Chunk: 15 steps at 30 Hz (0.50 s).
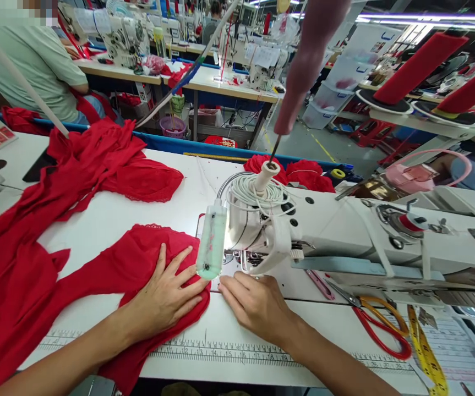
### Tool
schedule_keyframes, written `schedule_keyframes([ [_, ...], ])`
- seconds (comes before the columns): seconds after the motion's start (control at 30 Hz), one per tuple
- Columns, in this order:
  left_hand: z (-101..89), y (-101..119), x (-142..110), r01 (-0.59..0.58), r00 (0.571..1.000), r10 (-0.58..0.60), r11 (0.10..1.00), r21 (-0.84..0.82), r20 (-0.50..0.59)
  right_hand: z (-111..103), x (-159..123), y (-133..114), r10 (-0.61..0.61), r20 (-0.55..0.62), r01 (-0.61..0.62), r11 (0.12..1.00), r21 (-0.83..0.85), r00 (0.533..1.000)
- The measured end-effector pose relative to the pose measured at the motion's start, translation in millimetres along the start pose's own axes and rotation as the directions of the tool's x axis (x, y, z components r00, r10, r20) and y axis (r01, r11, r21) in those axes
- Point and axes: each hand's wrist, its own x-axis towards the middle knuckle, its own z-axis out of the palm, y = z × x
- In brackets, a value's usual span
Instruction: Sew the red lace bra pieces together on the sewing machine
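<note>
Under my left hand (173, 291) lies a red garment piece (138, 247), its lace-like edge turned away from me; the fingers are spread flat on it. My right hand (257, 305) is beside the presser foot (245, 261) of a white sewing machine (336, 220). Its fingers are bent and pressed together at the table, and whatever is between the fingertips is hidden. A greenish clear guard (212, 239) hangs in front of the needle area and covers part of the cloth's edge.
More red fabric (97, 165) is heaped at left. Scissors (381, 324), a pink-handled tool (320, 285) and a yellow tape measure (427, 352) lie at right. Red thread cones (419, 69) stand behind. A co-worker (34, 71) sits at far left.
</note>
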Motion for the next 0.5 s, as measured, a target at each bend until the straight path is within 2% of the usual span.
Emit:
schedule_keyframes([
  [0.07, -0.1, 0.5, 0.5, 0.006, 1.0, -0.006, 1.0, 0.019, 0.014, 0.2, 0.0, 6.0, -0.009, -0.043, 0.006, 0.997, -0.077, 0.999],
  [0.13, -0.4, 0.8, 0.4, 0.004, 1.0, -0.005, 0.999, 0.039, 0.029, 3.8, 4.6, 12.5, -0.003, -0.036, -0.001, 0.993, -0.121, 0.999],
  [0.23, -1.4, 0.7, -0.3, 0.004, 0.999, -0.005, 0.999, 0.042, 0.032, 15.2, 14.6, 18.7, 0.013, -0.011, -0.013, 0.998, -0.067, 1.0],
  [0.33, -2.2, 0.2, 0.7, 0.005, 0.999, -0.007, 0.999, 0.045, 0.049, 25.1, 21.1, 19.2, 0.011, -0.034, -0.013, 0.999, -0.049, 0.999],
  [0.5, -1.3, -3.2, 10.5, -0.024, 0.996, 0.021, 0.999, 0.033, 0.085, 18.1, 15.6, 18.4, 0.058, -0.043, -0.06, 0.998, -0.033, 0.997],
])
